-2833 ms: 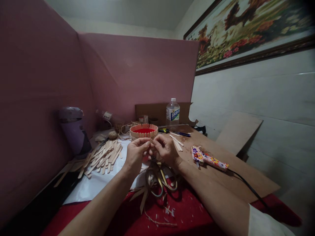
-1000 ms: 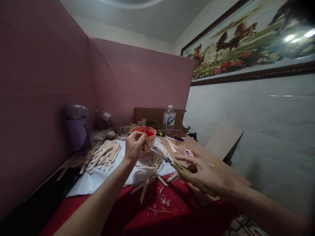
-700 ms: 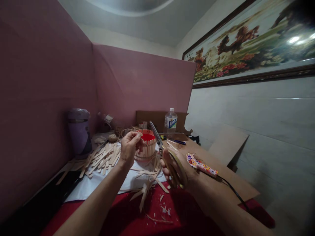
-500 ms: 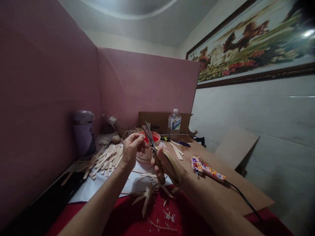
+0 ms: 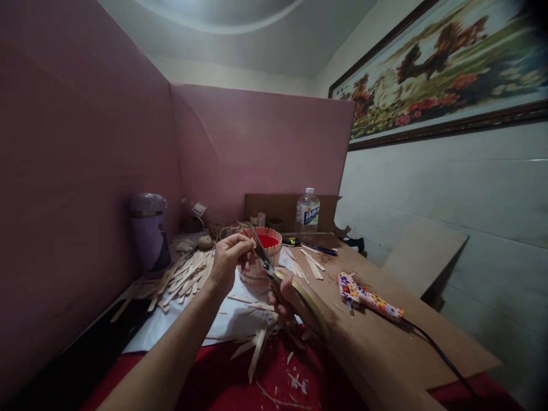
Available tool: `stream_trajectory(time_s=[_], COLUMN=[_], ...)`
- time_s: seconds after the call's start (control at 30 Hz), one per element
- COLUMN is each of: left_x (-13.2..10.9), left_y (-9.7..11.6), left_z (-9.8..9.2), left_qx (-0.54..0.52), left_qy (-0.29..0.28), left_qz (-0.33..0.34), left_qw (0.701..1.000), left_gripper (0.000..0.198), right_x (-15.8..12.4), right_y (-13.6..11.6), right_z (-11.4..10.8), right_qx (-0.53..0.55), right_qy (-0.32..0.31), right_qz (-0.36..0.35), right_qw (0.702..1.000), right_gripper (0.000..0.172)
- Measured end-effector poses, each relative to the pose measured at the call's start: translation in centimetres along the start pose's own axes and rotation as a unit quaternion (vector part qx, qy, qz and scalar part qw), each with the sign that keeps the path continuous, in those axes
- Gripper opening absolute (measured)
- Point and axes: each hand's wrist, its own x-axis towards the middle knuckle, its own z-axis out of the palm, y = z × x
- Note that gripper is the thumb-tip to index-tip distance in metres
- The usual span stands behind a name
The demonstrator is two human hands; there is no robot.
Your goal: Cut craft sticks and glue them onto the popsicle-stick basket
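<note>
My left hand (image 5: 230, 258) is closed in a pinch on a small pale wood piece (image 5: 252, 244), mostly hidden by the fingertips. My right hand (image 5: 287, 297) grips a pair of scissors (image 5: 262, 251) by its large handles. The blades point up and away, slightly parted, right beside the left fingertips and the wood piece. Just behind the hands stands a round tub (image 5: 274, 255) with a red inside and a wall of upright craft sticks; the hands and scissors cover part of it. Wood offcuts (image 5: 257, 354) lie on the red cloth below.
Many craft sticks (image 5: 188, 279) are heaped at left, near a twine ball (image 5: 205, 243) and a purple tumbler (image 5: 149, 242). On the brown board at right lie a flowered glue gun (image 5: 370, 301) with its cord, a blue pen (image 5: 325, 250) and a yellow-black cutter (image 5: 291, 242). A plastic bottle (image 5: 307, 212) stands behind.
The scissors have tilted left and lower, their blades coming closer together and nearer the left fingertips. My right hand has opened its grip slightly on the handles. The view has shifted a little.
</note>
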Motion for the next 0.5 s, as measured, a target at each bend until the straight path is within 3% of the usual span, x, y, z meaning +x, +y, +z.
stream_trajectory(time_s=[0.5], left_x=[0.06], left_y=[0.44], left_z=[-0.22], left_qx=[0.002], left_qy=[-0.023], left_qz=[-0.024], left_qw=[0.999], left_gripper=[0.015], right_x=[0.48], right_y=[0.21], right_z=[-0.11], right_qx=[0.008], right_qy=[-0.018], right_qz=[-0.014], right_qw=[1.0], right_gripper=[0.067])
